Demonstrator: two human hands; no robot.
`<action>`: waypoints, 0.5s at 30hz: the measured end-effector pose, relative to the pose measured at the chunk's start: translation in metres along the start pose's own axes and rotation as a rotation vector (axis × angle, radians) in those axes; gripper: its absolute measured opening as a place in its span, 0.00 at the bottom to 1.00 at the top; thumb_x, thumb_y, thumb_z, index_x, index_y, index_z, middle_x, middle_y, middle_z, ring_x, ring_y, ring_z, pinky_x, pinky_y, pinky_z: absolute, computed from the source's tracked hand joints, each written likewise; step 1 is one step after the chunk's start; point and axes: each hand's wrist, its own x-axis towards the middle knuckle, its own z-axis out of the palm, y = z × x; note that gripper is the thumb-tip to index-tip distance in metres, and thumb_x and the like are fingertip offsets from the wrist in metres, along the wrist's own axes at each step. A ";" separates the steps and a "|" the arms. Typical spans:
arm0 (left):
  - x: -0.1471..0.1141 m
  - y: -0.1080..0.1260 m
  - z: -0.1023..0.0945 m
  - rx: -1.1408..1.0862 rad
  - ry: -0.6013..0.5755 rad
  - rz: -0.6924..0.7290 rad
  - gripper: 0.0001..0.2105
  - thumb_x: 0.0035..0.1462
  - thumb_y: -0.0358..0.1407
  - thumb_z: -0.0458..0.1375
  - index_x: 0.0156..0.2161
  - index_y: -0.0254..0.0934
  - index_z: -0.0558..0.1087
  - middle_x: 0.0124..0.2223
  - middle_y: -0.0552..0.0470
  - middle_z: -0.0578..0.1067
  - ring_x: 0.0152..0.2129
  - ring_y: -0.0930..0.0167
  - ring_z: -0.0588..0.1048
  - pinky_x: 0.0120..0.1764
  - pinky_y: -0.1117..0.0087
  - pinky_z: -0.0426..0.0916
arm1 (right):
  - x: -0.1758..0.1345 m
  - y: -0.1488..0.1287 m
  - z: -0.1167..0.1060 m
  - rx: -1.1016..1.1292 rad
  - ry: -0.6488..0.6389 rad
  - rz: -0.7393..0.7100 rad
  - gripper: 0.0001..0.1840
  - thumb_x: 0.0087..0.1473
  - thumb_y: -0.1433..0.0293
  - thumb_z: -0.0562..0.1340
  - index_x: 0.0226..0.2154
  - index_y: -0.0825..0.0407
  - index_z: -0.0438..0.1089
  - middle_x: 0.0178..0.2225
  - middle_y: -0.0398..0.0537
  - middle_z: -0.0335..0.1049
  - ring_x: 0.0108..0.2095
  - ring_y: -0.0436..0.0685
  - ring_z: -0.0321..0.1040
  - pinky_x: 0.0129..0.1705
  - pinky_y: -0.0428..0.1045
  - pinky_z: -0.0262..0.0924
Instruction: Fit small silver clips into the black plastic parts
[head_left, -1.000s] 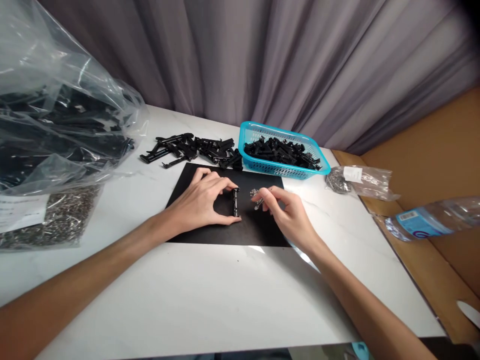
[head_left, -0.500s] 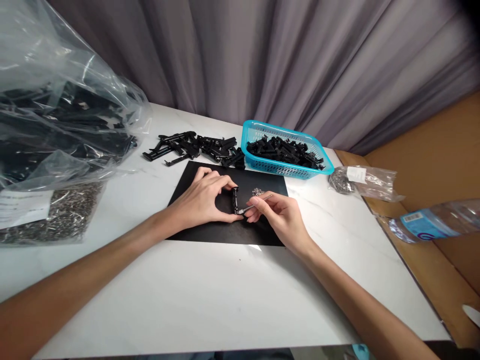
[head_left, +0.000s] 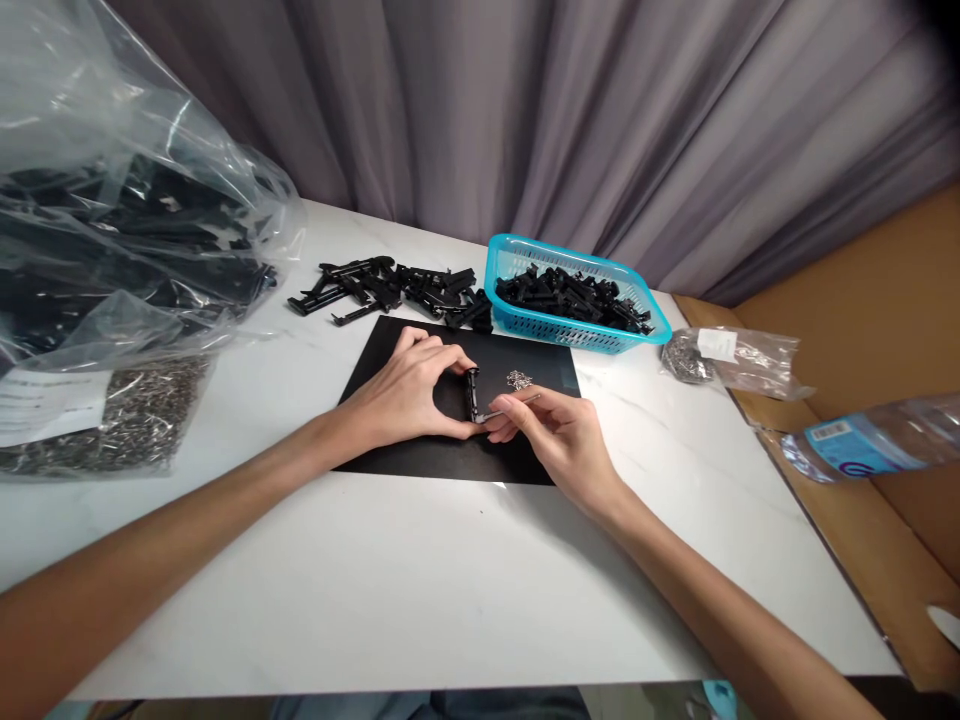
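Note:
My left hand [head_left: 405,395] grips a narrow black plastic part [head_left: 473,394] end to end, its thumb at the near end and fingers at the far end. The part is held over a black mat [head_left: 420,460]. My right hand [head_left: 559,435] pinches a thin metal tool [head_left: 514,406] like a pen, its tip at the part's near end beside my left thumb. The tool's exact kind is too small to tell. Just beyond my right hand lies a little pile of tiny shiny metal pieces [head_left: 518,380] on the mat.
A blue basket [head_left: 652,310] of black parts stands behind the mat, with loose black parts [head_left: 375,285] to its left. Clear plastic bags [head_left: 142,110] of black parts and metal pieces [head_left: 150,410] lie left. Right are a small bag [head_left: 750,360] and a plastic bottle [head_left: 862,445].
The camera view has shifted slightly. My hands keep their grips, and the tool's tip stays at the near end of the black part, its shaft lying a little flatter.

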 end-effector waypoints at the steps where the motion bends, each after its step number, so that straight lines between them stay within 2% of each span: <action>1: 0.000 0.000 0.000 0.009 0.008 0.003 0.24 0.44 0.47 0.71 0.43 0.38 0.74 0.37 0.50 0.77 0.39 0.61 0.72 0.51 0.57 0.62 | 0.000 -0.001 -0.001 -0.001 0.009 0.003 0.18 0.65 0.54 0.65 0.34 0.51 0.76 0.30 0.48 0.81 0.29 0.56 0.79 0.37 0.52 0.75; 3: 0.001 0.001 0.000 0.028 0.021 0.014 0.24 0.45 0.49 0.71 0.43 0.38 0.73 0.38 0.50 0.78 0.38 0.61 0.73 0.52 0.56 0.61 | 0.002 -0.005 -0.004 -0.035 0.063 -0.010 0.18 0.67 0.54 0.63 0.33 0.51 0.75 0.29 0.46 0.78 0.29 0.54 0.76 0.36 0.51 0.72; 7: 0.001 -0.001 0.001 0.050 0.029 0.049 0.27 0.45 0.54 0.72 0.43 0.38 0.73 0.39 0.51 0.79 0.36 0.63 0.74 0.54 0.55 0.59 | 0.008 -0.007 -0.017 -0.266 0.302 -0.169 0.21 0.73 0.57 0.54 0.31 0.49 0.68 0.31 0.46 0.70 0.33 0.53 0.68 0.39 0.51 0.64; 9: 0.001 -0.003 0.002 0.064 0.037 0.056 0.28 0.44 0.54 0.72 0.44 0.37 0.73 0.39 0.51 0.79 0.37 0.63 0.74 0.55 0.55 0.58 | 0.011 -0.003 -0.020 -0.366 0.340 -0.216 0.23 0.75 0.59 0.49 0.29 0.48 0.63 0.31 0.45 0.65 0.33 0.54 0.64 0.40 0.51 0.61; 12: -0.001 -0.003 0.002 0.102 0.052 0.078 0.28 0.46 0.54 0.72 0.45 0.37 0.73 0.41 0.49 0.79 0.41 0.60 0.75 0.56 0.54 0.58 | 0.011 0.004 -0.012 -0.435 0.186 -0.197 0.21 0.75 0.62 0.48 0.32 0.49 0.65 0.32 0.46 0.67 0.35 0.55 0.67 0.41 0.51 0.62; 15: -0.003 -0.001 0.001 0.150 0.075 0.101 0.24 0.52 0.49 0.70 0.48 0.37 0.72 0.44 0.47 0.80 0.44 0.58 0.75 0.56 0.53 0.58 | 0.008 0.008 0.007 -0.574 0.054 -0.160 0.10 0.71 0.62 0.59 0.45 0.50 0.72 0.38 0.48 0.75 0.43 0.59 0.72 0.45 0.52 0.64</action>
